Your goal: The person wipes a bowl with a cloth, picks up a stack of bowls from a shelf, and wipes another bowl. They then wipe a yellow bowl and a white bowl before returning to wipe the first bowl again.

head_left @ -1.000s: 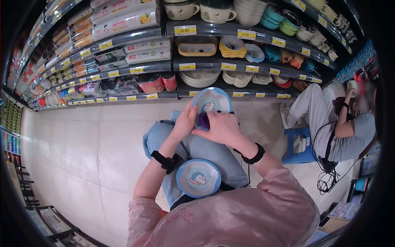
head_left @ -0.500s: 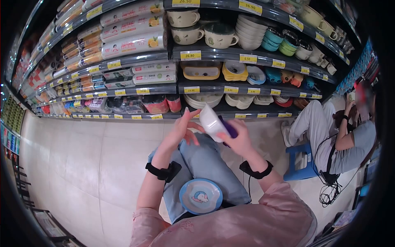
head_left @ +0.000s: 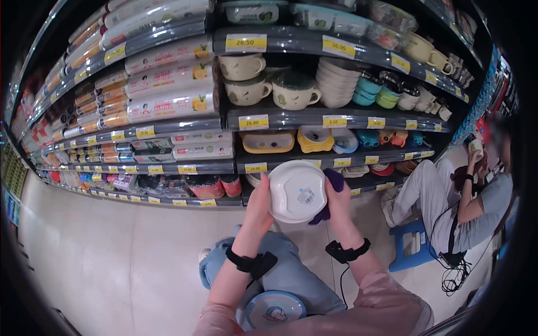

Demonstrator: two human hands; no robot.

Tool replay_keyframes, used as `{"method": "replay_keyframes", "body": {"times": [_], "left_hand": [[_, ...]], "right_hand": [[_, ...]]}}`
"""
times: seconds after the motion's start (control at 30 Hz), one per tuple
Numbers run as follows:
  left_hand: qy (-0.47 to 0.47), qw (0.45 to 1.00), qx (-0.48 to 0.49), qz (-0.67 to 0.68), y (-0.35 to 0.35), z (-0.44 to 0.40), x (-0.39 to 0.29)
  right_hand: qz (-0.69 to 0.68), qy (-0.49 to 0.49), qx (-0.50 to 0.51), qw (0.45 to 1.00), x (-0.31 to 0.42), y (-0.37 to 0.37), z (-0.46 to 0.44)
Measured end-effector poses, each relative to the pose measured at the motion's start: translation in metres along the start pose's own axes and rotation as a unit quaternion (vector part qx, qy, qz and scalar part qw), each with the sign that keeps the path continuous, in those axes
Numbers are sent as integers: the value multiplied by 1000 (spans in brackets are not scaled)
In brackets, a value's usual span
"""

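Observation:
Raised in front of the shelves is a white bowl [head_left: 297, 191], its underside and a barcode sticker turned towards me. My left hand [head_left: 259, 204] grips its left edge. On the opposite edge, my right hand [head_left: 338, 203] holds both the bowl and a dark purple cloth [head_left: 334, 180], which is bunched between palm and rim. Down in my lap lies a blue-rimmed plate [head_left: 276, 309] with a cartoon animal picture; its lower edge is hidden by my clothing.
Ahead, shelves carry lidded mugs [head_left: 295, 91], stacked white bowls [head_left: 337, 82], yellow trays [head_left: 268, 141] and rolls of plastic bags [head_left: 171, 103]. To the right, a person [head_left: 476, 190] sits near a blue stool [head_left: 413, 246], with a black cable coil [head_left: 458, 277] on the floor.
The white bowl has been lifted and turned so its base faces me. My left hand, loose beside it earlier, now grips its edge. The view has tilted up towards the shelves.

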State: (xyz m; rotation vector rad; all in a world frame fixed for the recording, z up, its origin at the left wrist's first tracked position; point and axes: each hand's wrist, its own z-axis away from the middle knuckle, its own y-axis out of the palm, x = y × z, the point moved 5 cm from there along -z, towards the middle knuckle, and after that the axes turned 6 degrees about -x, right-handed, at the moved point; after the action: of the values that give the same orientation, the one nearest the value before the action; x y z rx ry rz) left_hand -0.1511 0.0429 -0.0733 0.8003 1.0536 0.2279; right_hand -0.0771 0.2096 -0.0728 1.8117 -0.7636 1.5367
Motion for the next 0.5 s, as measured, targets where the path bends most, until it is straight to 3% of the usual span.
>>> {"method": "replay_keyframes", "body": {"times": [0.03,0.07,0.17,0.2,0.27,0.33,0.4,0.5], "left_hand": [[-10,999,-5,39,-7,-5,2],[-14,999,-16,42,-11,-11,4],[20,998,6,64,-15,-25,2],[18,997,1,74,-20,-30,3],[43,986,14,160,-36,-36,1],[57,974,11,217,-46,-40,-1],[64,964,-57,251,-54,-43,-2],[103,970,-108,191,-63,-50,-2]], "right_hand": [[60,-39,-33,997,3,0,0],[19,-72,-70,995,7,2,4],[15,-205,-60,977,19,8,12],[24,-203,-53,977,19,14,14],[147,-463,-62,872,39,28,38],[196,-487,38,850,38,48,54],[261,-490,117,823,24,63,62],[280,-476,179,814,16,80,68]]}}
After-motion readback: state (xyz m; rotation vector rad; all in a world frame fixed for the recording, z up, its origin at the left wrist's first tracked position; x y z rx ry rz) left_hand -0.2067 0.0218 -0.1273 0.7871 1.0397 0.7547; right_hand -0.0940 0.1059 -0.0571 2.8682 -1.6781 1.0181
